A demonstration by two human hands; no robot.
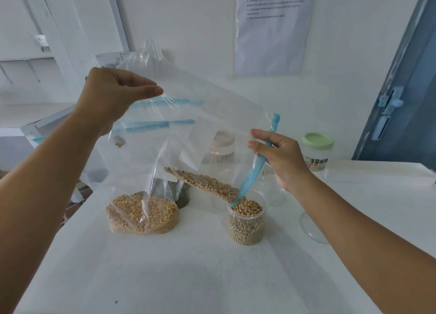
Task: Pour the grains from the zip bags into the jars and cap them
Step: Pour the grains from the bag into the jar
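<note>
White wall behind, a printed sheet [273, 28] taped to it, and a pale table [188, 266] running away from the person; over that table the zip bag [212, 125] hangs slanted. The left hand [113, 96] pinches the bag's closed bottom corner, thumb and fingers pressed together on the film, well above everything else; the right hand [280, 158] pinches the blue zip strip [257, 169] near the mouth, fingertips closed on plastic, other fingers loosely spread. Below the right fingers the mouth dips into the open jar [246, 217], which looks nearly full of pale round beans.

That film is thin, limp and slick, so I'd judge corners and the stiffer zip edge the only sound places to hold; the few beans [205, 184] left in the bag weigh little and roll freely towards the mouth. The jar seems rigid clear plastic, light, liable to tip if nudged.

Under the left fingers a second bag [141, 214] of yellow grain slumps on the table; beyond the right fingertips stands a green-lidded jar [317, 152].
</note>
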